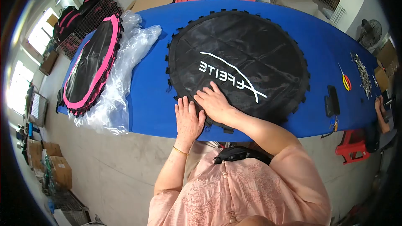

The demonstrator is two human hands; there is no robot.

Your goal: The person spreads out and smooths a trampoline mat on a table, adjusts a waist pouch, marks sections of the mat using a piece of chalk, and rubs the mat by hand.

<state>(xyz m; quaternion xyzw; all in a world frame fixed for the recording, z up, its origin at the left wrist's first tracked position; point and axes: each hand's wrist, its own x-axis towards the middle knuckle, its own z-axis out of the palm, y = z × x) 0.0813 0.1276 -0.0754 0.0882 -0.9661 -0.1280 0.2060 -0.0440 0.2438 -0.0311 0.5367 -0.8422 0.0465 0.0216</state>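
A round black trampoline mat (259, 42) with loops around its edge and white lettering lies flat on the blue table. Near the mat's lower-left edge rests my left hand (187, 119), its fingers stretched out on the fabric. Just right of it, my right hand (214, 104) lies spread on the mat below the lettering. Neither hand is wrapped around anything. A black mat with a pink border (109, 58) sits at the table's left end, on clear plastic sheeting (130, 62).
Yellow-and-red scissors (346, 81), a black case (332, 100) and a pile of small metal pieces (363, 75) are on the right of the blue table (153, 113). A red stool (351, 147) stands below. Another person's hand (380, 105) shows at far right.
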